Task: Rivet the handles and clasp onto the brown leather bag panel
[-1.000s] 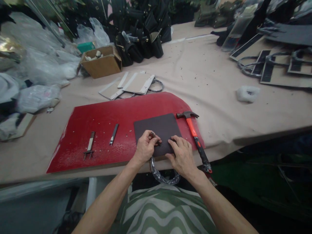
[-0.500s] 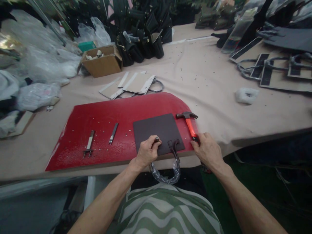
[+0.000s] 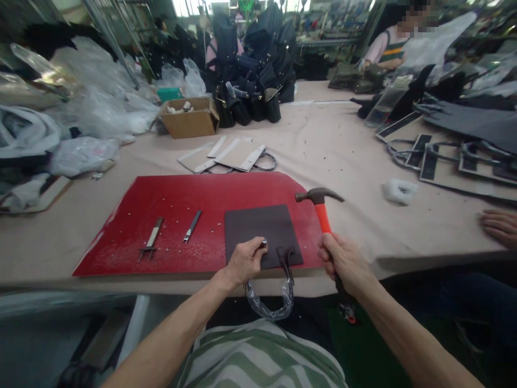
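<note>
My left hand [image 3: 245, 261] is closed round a short metal punch [image 3: 264, 242], its round top showing above the fingers. It stands on a dark flat panel [image 3: 256, 223] near the front edge of the red mat [image 3: 258, 188]. A dark strap end [image 3: 285, 257] lies on the panel, and a plastic-wrapped bag handle [image 3: 270, 311] hangs over the table edge. My right hand [image 3: 345, 263] grips a claw hammer [image 3: 322, 215] by its orange and black handle, with the head raised at the mat's right side. What lies under the punch is hidden by my fingers.
A pronged punch [image 3: 193, 226] and a wider pronged tool [image 3: 152, 240] lie on the mat's left. Beyond it are flat panels [image 3: 240, 154], a cardboard box [image 3: 189, 121] and black bags [image 3: 250, 102]. Another person's hand [image 3: 501, 226] rests at the right table edge.
My right hand has taken the hammer up off the mat and holds it raised. The left hand keeps its grip on the punch. The view has tilted up, and another person's hand now shows at right.
</note>
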A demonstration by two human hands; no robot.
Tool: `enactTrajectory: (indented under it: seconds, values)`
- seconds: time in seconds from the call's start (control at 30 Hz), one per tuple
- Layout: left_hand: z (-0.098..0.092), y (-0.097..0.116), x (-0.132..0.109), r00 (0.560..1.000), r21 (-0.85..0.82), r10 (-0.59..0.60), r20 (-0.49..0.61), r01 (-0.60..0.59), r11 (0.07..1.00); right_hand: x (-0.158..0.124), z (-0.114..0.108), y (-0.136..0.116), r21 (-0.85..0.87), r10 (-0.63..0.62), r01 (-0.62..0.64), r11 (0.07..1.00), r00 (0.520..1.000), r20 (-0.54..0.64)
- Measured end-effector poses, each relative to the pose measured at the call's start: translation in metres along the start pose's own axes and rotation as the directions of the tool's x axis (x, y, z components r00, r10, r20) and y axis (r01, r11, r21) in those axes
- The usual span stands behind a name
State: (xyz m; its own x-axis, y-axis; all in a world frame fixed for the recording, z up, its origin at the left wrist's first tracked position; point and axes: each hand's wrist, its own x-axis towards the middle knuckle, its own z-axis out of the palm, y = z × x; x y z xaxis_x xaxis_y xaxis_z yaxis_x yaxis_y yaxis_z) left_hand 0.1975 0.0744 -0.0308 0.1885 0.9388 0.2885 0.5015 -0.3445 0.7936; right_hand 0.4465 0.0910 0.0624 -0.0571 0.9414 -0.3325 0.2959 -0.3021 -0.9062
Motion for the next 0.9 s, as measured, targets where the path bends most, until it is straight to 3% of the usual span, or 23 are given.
enactTrajectory:
  seconds: [0.07,0.17,0.23,0.3,0.33,0.4,0.47,0.53,0.6,0.67,0.73,0.83,0.9]
  values:
    - [0.0,-0.001,0.0,1.0,-0.006,0.009,0.008,-0.009,1.0,-0.02,0.0,-0.011,-0.22,-0.288,0.265,0.939,0.954,-0.083]
    - [0.0,-0.003,0.0,0.999,-0.019,0.03,0.02,-0.029,0.999,-0.039,0.0,-0.016,-0.589,-0.637,0.529,0.611,0.77,0.031]
    - [0.0,-0.004,-0.001,0.999,-0.03,0.027,0.021,-0.027,0.999,-0.044,0.001,-0.015,-0.705,-0.689,0.592,0.391,0.696,0.202]
    - [0.001,-0.004,-0.001,1.0,-0.039,0.018,0.018,-0.017,0.999,-0.047,0.001,-0.019,-0.744,-0.671,0.607,0.281,0.678,0.3]
    - [0.001,-0.004,-0.001,1.0,-0.04,0.018,0.019,-0.017,0.999,-0.049,0.001,-0.024,-0.744,-0.677,0.608,0.276,0.673,0.298]
    - [0.0,-0.004,-0.001,0.999,-0.029,0.033,0.027,-0.032,0.999,-0.053,0.001,-0.035,-0.724,-0.74,0.587,0.361,0.653,0.161]
    - [0.0,-0.005,-0.001,0.998,-0.013,0.05,0.034,-0.049,0.999,-0.057,0.002,-0.041,-0.696,-0.813,0.565,0.444,0.581,-0.047]
    - [0.0,-0.005,-0.003,0.998,0.003,0.046,0.035,-0.047,0.999,-0.059,0.005,-0.036,-0.72,-0.851,0.568,0.399,0.521,-0.06]
    - [0.001,-0.006,-0.004,0.999,0.009,0.043,0.031,-0.043,0.999,-0.059,0.006,-0.024,-0.767,-0.82,0.586,0.261,0.554,0.144]
    - [0.001,-0.006,-0.005,0.998,0.011,0.047,0.029,-0.047,0.999,-0.059,0.004,-0.014,-0.788,-0.714,0.578,0.213,0.643,0.278]
    - [0.001,-0.005,-0.005,0.998,0.01,0.055,0.024,-0.055,0.998,-0.058,-0.002,-0.014,-0.779,-0.667,0.541,0.316,0.711,0.223]
    - [0.001,-0.005,-0.003,0.998,0.011,0.049,0.03,-0.049,0.999,-0.05,-0.011,-0.018,-0.665,-0.593,0.456,0.592,0.805,0.025]
    - [0.001,-0.005,-0.002,0.999,0.01,0.038,0.034,-0.039,0.999,-0.037,-0.015,-0.01,-0.556,-0.46,0.368,0.745,0.887,-0.029]
